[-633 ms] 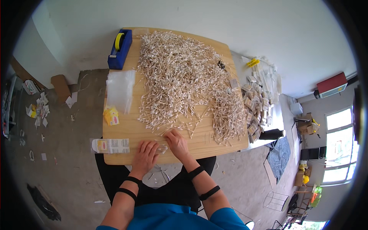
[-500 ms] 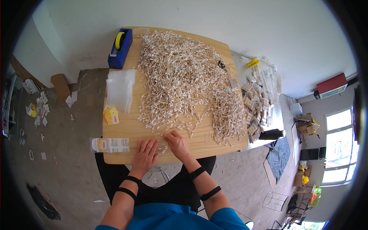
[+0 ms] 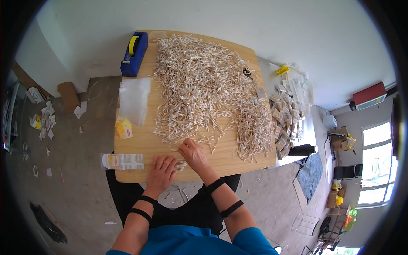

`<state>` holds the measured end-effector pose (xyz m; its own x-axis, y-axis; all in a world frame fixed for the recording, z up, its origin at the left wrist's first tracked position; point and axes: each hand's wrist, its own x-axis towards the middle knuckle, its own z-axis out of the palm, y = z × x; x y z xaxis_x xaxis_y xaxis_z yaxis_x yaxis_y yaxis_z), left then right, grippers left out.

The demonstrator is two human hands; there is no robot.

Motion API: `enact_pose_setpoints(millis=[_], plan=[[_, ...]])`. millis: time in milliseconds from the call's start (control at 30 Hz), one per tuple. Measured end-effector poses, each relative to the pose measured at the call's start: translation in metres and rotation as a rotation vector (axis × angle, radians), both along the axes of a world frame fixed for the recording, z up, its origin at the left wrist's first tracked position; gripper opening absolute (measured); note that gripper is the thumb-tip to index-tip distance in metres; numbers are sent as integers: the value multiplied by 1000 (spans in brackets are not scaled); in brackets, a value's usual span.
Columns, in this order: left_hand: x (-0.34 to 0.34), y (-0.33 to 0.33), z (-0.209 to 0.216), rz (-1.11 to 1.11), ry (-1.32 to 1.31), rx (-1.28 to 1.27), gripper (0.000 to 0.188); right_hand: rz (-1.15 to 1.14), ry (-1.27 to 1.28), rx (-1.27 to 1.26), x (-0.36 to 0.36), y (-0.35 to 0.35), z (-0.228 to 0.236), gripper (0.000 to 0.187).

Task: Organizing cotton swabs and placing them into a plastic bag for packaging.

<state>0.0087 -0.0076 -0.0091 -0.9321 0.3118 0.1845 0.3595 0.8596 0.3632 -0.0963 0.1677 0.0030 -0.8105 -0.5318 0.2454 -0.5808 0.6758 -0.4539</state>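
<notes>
My left hand (image 3: 162,171) lies at the table's near edge with its fingers laid flat over one end of a short row of cotton swabs (image 3: 180,165). The other ends of the row stick out to the right of those fingers. Just above the row, my right hand (image 3: 194,154) is closed in a pinch; whatever is between its fingertips is too small to make out. Beyond it spreads a big loose heap of cotton swabs (image 3: 193,80). A clear packet with a printed card (image 3: 123,161) lies flat to the left of my left hand.
Left on the wooden table (image 3: 140,140) are a blue tape dispenser (image 3: 135,55), clear plastic bags (image 3: 132,100) and yellow-white cards (image 3: 123,128). A denser swab pile (image 3: 255,131) lies right. Beyond, a side table bears many filled packets (image 3: 282,121) and a black cylinder (image 3: 302,150).
My right hand has shifted slightly up and away from the row, toward the heap's near edge. The left hand stays on the swabs.
</notes>
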Motion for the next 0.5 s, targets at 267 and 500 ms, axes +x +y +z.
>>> enact_pose_setpoints(millis=[267,500], plan=[[-1,-2,3,-5,-2,16,55,-301,-165,-237,15,17,8,9],[-2,-1,1,-13,4,20,55,-184,-143,-256,22,5,0,9]])
